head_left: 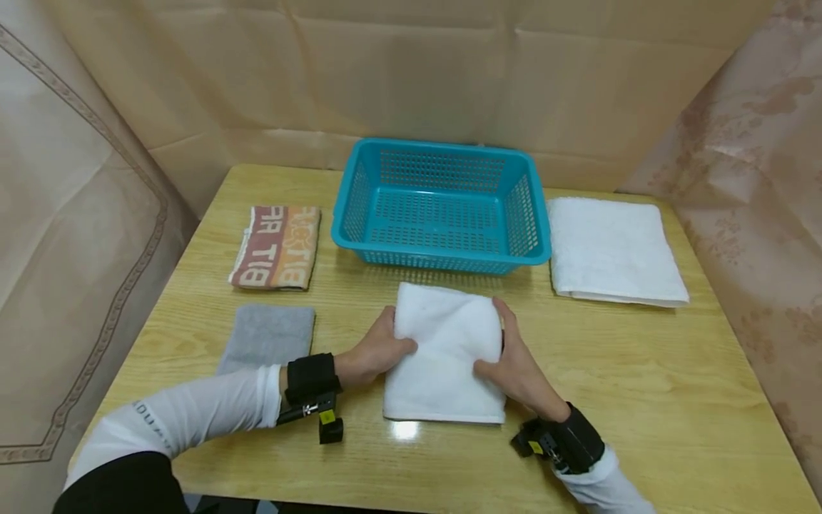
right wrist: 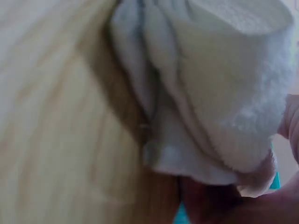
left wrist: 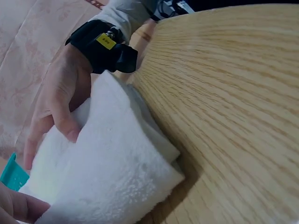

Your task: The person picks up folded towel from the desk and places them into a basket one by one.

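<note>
A folded white towel [head_left: 443,378] lies at the front middle of the table, its far part bulging up a little. My left hand [head_left: 375,351] grips the towel's left side, thumb on top. On the opposite side my right hand [head_left: 519,371] holds it with the thumb over the upper face and the fingers around the edge, partly hidden. In the left wrist view the towel [left wrist: 121,158] shows several stacked layers along its near edge. Loose folds of the towel [right wrist: 219,93] fill much of the right wrist view, above the right hand's fingers.
Behind the towel stands a blue-green plastic basket [head_left: 443,258] with nothing in it. Another folded white towel [head_left: 613,250] lies at the right. At the left are a brown-and-orange patterned towel [head_left: 276,246] and a grey towel [head_left: 270,332], partly beneath the left forearm in the head view.
</note>
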The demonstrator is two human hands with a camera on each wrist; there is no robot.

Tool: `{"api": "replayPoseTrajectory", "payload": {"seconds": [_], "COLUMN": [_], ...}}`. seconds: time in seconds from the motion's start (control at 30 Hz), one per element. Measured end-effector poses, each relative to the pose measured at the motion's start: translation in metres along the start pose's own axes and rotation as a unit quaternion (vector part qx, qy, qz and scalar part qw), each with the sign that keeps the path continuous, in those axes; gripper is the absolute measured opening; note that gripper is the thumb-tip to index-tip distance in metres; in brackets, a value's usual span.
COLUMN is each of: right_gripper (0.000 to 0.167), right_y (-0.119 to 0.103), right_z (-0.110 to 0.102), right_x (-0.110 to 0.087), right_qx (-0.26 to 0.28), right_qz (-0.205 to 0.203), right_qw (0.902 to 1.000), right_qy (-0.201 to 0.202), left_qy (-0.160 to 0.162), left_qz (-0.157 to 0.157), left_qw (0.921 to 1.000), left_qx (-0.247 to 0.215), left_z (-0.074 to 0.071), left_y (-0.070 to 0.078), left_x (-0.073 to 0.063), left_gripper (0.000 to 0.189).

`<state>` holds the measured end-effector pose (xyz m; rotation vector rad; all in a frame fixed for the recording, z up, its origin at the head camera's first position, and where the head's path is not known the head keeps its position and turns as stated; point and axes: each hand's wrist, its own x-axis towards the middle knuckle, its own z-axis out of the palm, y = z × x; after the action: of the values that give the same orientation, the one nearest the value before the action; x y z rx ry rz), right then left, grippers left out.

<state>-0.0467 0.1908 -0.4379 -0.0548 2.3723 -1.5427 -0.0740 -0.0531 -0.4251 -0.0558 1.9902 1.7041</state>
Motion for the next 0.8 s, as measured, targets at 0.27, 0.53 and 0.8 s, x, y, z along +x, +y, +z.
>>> {"api": "replayPoseTrajectory", "payload": {"seconds": [0.27, 0.53, 0.8], "right_gripper": [0.105, 0.064, 0.081], "right_y": [0.006, 0.008, 0.004], "right_z": [-0.002, -0.007, -0.008], "right_x": [-0.004, -0.003, -0.002], "right_qx": [0.0, -0.029, -0.063], "right_qz": [-0.065, -0.094, -0.059], "right_qw": [0.9978, 0.9935, 0.9917], "right_qy": [-0.013, -0.056, -0.095], "left_qy": [-0.004, -0.058, -0.092], "left_qz": [0.089, 0.157, 0.123], "left_qw": [0.995, 0.9734, 0.9771], "left_qx": [0.045, 0.156, 0.147], "left_z": [-0.002, -0.008, -0.013], "left_y": [-0.001, -0.002, 0.0], "left_x": [-0.008, -0.009, -0.009], "left_gripper": [0.089, 0.074, 0.07]}}
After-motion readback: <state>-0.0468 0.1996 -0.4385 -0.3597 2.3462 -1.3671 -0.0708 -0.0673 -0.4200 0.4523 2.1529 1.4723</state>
